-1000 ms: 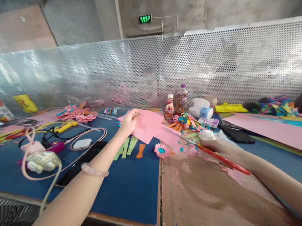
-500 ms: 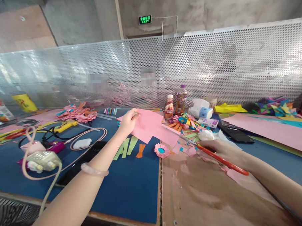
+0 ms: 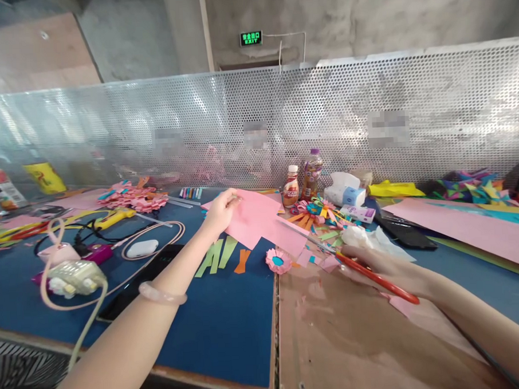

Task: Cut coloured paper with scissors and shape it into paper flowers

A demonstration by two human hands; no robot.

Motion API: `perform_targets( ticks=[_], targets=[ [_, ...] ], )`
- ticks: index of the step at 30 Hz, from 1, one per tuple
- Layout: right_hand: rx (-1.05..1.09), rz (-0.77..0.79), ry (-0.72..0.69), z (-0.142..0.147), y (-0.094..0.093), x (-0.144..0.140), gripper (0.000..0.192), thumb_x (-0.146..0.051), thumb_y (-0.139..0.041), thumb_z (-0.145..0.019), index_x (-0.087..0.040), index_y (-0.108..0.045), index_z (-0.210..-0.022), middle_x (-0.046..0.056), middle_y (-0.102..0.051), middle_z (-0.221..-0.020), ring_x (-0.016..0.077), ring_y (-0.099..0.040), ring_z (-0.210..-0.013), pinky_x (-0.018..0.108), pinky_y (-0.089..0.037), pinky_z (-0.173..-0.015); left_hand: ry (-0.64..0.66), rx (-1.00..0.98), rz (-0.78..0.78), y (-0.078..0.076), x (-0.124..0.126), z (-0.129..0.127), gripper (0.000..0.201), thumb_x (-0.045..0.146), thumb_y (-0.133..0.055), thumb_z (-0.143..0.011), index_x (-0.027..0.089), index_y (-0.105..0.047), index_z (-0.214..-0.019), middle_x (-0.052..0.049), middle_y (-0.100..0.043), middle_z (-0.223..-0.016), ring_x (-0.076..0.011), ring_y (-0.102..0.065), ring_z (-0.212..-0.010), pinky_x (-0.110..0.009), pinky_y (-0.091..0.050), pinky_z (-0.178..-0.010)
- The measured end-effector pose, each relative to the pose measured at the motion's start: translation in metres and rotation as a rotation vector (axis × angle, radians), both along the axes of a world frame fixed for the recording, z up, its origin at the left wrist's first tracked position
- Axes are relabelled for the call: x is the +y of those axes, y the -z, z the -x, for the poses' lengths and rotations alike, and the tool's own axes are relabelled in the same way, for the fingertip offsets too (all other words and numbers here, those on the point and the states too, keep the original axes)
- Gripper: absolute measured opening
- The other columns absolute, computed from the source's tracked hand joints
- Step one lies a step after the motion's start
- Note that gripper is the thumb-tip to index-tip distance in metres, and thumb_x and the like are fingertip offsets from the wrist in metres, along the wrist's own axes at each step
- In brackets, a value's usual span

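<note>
My left hand (image 3: 221, 212) is clamped, thumb against fingers, on the left part of a pink sheet (image 3: 256, 217) held out in front of me. My right hand (image 3: 376, 259) is closed around the red handles of a pair of scissors (image 3: 370, 274). The blades point away and to the left, meeting the right-hand portion of the sheet; whether they are parted or together I cannot tell. 1 pale bracelet (image 3: 161, 293) is noted on my left wrist.

Just below the sheet lie green strips (image 3: 228, 251), 1 orange piece (image 3: 242, 261) and 1 pink paper flower (image 3: 278, 261) with a blue centre. Crumpled white tissue (image 3: 373, 238) sits just beyond my right hand. A black phone (image 3: 130, 285) lies partly under my left forearm, with a white case (image 3: 142, 248) near it.

Farther out, 2 bottles stand upright: 1 with a white cap (image 3: 291, 187), 1 with a purple cap (image 3: 312, 175). A tissue pack (image 3: 346, 192) is to their right. A heap of pink paper pieces (image 3: 134, 197) lies at the far left. A perforated metal screen (image 3: 345, 99) closes off the far side, below a green-lit exit sign (image 3: 251, 38)
</note>
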State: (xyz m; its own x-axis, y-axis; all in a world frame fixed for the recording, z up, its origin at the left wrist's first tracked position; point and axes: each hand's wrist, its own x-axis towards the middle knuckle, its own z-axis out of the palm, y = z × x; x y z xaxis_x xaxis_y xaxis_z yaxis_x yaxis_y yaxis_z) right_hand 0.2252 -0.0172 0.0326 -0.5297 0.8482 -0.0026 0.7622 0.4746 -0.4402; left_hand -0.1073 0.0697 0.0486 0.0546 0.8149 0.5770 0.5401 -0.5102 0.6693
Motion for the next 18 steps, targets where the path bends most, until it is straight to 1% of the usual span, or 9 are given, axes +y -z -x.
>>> perform_targets(
  ticks=[2,4,8,13,16,18],
  targets=[
    [-0.046,0.027,-0.033,-0.001,0.002,0.002,0.034,-0.051,-0.037,-0.086,-0.020,-0.050,-0.083,0.002,-0.052,-0.075,0.0179,-0.049,-0.070,0.029,-0.038,-0.063,0.001,0.005,-0.008,0.001,0.002,0.001,0.009,0.024,-0.047,-0.080,0.018,-0.053,-0.082,-0.003,-0.063,-0.082,-0.0175,-0.058,-0.078,-0.031,-0.044,-0.075],
    [-0.069,0.021,-0.026,-0.002,0.006,0.006,0.034,-0.051,-0.036,-0.086,-0.020,-0.049,-0.082,0.002,-0.052,-0.077,0.0185,-0.048,-0.073,0.029,-0.038,-0.064,0.006,-0.004,-0.022,0.002,0.003,0.001,0.008,0.024,-0.047,-0.079,0.018,-0.053,-0.081,-0.003,-0.063,-0.082,-0.0175,-0.058,-0.079,-0.031,-0.044,-0.076],
    [-0.088,-0.003,-0.028,-0.005,0.015,0.017,0.034,-0.051,-0.037,-0.085,-0.021,-0.046,-0.075,0.001,-0.051,-0.073,0.0170,-0.047,-0.067,0.028,-0.036,-0.060,0.031,-0.027,-0.017,0.004,0.005,0.002,0.008,0.024,-0.048,-0.079,0.018,-0.053,-0.082,-0.003,-0.063,-0.082,-0.0169,-0.059,-0.077,-0.030,-0.045,-0.075],
    [-0.067,-0.013,-0.055,-0.009,0.022,0.023,0.033,-0.047,-0.035,-0.086,-0.020,-0.043,-0.070,0.000,-0.049,-0.069,0.0147,-0.042,-0.063,0.027,-0.033,-0.057,0.031,-0.020,-0.021,0.004,0.005,0.002,0.008,0.022,-0.048,-0.079,0.018,-0.054,-0.082,-0.003,-0.063,-0.085,-0.0170,-0.059,-0.083,-0.030,-0.044,-0.078],
    [-0.025,-0.031,-0.053,-0.009,0.025,0.024,0.030,-0.041,-0.033,-0.087,-0.020,-0.044,-0.068,-0.001,-0.047,-0.066,0.0140,-0.040,-0.063,0.027,-0.031,-0.057,0.026,-0.020,-0.011,0.003,0.003,0.001,0.008,0.023,-0.048,-0.080,0.018,-0.054,-0.081,-0.003,-0.063,-0.081,-0.0168,-0.059,-0.077,-0.030,-0.045,-0.075],
    [-0.012,-0.024,-0.055,-0.009,0.025,0.024,0.030,-0.041,-0.034,-0.087,-0.019,-0.043,-0.067,-0.001,-0.046,-0.066,0.0139,-0.040,-0.062,0.027,-0.031,-0.057,0.021,-0.018,-0.001,0.002,0.002,0.001,0.009,0.025,-0.047,-0.080,0.018,-0.054,-0.081,-0.002,-0.063,-0.079,-0.0167,-0.059,-0.074,-0.030,-0.045,-0.072]
  ],
)
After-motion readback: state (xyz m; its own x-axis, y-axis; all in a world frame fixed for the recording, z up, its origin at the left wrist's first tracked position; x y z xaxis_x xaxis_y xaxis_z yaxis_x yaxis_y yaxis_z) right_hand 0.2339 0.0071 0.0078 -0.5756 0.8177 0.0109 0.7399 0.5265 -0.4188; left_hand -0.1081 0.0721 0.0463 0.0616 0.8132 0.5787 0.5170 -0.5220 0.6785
